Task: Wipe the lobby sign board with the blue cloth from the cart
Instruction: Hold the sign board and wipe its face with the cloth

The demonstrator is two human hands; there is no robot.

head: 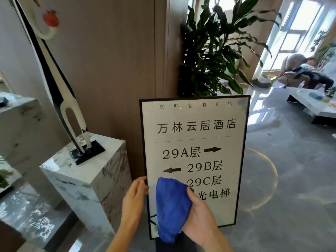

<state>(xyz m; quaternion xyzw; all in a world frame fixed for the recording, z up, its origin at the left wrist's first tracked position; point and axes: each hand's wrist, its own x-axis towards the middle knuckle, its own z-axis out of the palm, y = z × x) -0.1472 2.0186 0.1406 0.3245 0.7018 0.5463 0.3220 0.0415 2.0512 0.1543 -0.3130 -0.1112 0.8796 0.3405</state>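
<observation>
Sign board (194,142) upright on floor | left hand (134,195) fingers grip its left frame edge | right hand (198,217) fingers bunch blue cloth (171,206) against lower-left glass | step: wiping | next, likely: sweep toward upper area, keeping board steady

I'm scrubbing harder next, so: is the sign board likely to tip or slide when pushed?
Probably yes. The sign board is tall, thin and upright on a glossy floor, so it may slide or tip backward. The left hand gripping its left edge suggests bracing helps. The right hand presses the cloth low, limiting leverage.
</observation>
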